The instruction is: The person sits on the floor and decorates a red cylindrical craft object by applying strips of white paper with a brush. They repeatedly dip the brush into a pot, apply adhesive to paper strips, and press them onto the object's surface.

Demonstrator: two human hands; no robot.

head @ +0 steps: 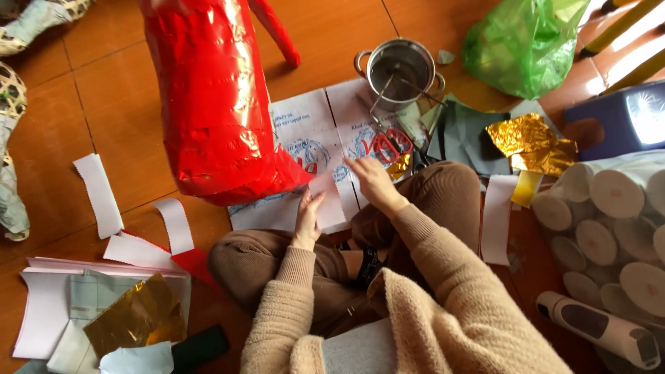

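Observation:
I sit cross-legged on a wooden floor. My left hand [307,216] and my right hand [370,179] together hold a small white paper strip [329,202] over printed paper sheets [312,131] spread on the floor. The left hand grips the strip's left edge; the right hand rests on its upper right corner. A large figure wrapped in shiny red paper [211,97] stands just left of my hands. Red-handled scissors [388,142] lie just beyond my right hand.
A metal pot [400,69] with a brush stands behind the scissors. Gold foil [530,142], grey paper, a green plastic bag [523,41], rolls of white paper [609,215] and a white glue gun [596,325] lie right. White strips [100,194] and paper stacks lie left.

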